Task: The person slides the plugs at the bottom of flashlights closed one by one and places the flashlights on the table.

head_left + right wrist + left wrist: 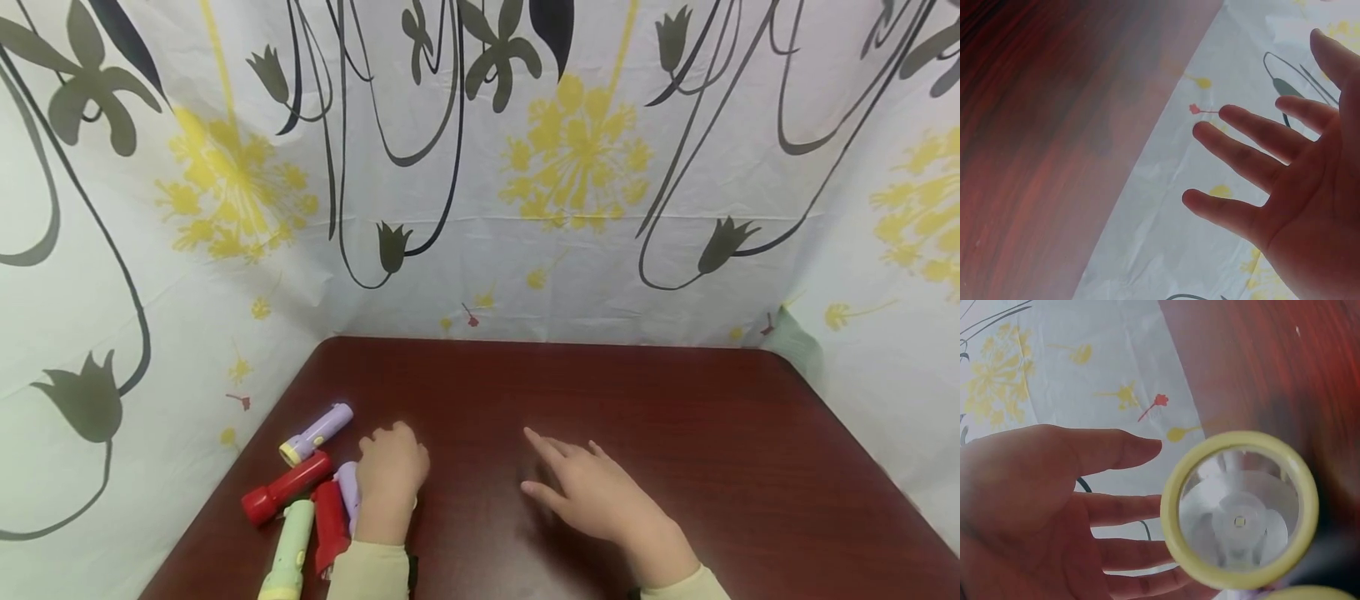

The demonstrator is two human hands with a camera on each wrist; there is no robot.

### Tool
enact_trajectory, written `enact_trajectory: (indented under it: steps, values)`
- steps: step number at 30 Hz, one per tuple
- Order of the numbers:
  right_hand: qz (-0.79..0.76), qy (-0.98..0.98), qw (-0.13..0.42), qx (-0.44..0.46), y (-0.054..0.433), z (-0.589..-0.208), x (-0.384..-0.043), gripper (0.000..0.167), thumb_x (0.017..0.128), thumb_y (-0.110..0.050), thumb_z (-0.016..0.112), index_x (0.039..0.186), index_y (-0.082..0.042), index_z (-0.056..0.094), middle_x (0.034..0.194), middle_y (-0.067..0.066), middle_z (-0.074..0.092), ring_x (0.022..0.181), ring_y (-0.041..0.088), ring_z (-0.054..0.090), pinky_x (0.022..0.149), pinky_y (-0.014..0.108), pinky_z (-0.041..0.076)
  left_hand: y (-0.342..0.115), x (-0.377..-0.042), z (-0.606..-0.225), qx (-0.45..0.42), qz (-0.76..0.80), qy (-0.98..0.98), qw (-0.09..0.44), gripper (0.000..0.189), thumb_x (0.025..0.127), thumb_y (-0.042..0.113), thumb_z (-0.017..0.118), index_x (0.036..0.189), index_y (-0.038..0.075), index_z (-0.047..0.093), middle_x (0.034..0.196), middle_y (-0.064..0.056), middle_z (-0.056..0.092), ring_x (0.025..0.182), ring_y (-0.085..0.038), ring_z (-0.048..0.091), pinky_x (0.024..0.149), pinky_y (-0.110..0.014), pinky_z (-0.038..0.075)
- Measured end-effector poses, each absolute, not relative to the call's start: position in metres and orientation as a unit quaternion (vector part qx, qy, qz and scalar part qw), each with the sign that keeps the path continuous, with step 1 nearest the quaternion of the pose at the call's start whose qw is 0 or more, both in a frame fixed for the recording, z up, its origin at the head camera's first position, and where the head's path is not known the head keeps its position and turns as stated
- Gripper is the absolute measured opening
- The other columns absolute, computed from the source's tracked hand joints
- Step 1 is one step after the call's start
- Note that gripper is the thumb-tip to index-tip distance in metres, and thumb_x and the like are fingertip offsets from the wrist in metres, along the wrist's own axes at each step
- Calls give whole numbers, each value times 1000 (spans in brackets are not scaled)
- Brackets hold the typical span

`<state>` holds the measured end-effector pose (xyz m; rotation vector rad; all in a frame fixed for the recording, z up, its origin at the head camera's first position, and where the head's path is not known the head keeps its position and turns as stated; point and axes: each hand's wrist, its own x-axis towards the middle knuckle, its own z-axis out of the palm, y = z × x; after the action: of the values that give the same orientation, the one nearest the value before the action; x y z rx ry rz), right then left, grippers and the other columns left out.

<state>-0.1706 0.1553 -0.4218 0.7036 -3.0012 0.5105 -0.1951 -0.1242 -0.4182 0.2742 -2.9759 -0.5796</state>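
My left hand [392, 467] is over the right side of a group of flashlights, its fingers loosely bent. In the left wrist view its thumb stands apart from a flashlight with a yellow rim [1172, 531], whose clear lens faces the camera and overlaps the fingers. A purple flashlight [347, 487] lies partly hidden beside and under that hand. Left of it are a red flashlight [330, 525], another red flashlight [287, 489], a light green flashlight [291, 546] and a purple flashlight [318, 432]. My right hand [592, 492] hovers over the table with spread fingers, holding nothing.
The dark red-brown wooden table [570, 392] has rounded far corners. A white cloth [540, 283] printed with grey and yellow flowers hangs behind it and along both sides. At the left wrist view's bottom edge another yellow rim [1310, 594] shows.
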Motion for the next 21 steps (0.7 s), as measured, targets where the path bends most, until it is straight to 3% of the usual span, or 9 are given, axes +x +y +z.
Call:
enact_trajectory:
  steps: [7,11,15,21]
  values:
    - [151,-961,14,232,154,-419,-168,72,104,-51,63,165,-21,40,154,4,63,140,30,63,118,71,39,-120,-201,-424,60,-193,-977,73,31,87,9,78,112,-5,68,109,-31,67,103,-50,62,86,-62,59]
    - [148,-961,14,234,153,-420,-168,71,104,-50,63,165,-21,40,155,4,62,140,30,63,118,70,40,-119,-203,-427,49,-199,-976,77,19,84,5,79,98,-3,70,90,-24,69,83,-43,67,72,-54,60]
    - [147,-960,14,236,153,-420,-168,71,104,-50,64,165,-21,40,154,5,63,139,30,64,117,70,41,-118,-203,-428,45,-213,-973,69,5,84,0,76,85,-1,72,73,-16,67,63,-30,62,55,-42,53]
    - [146,-961,10,235,152,-419,-166,71,104,-48,64,165,-20,41,151,6,66,136,30,65,117,69,41,-115,-202,-431,63,-231,-970,37,6,86,3,78,87,1,74,71,-12,66,60,-25,57,55,-37,51]
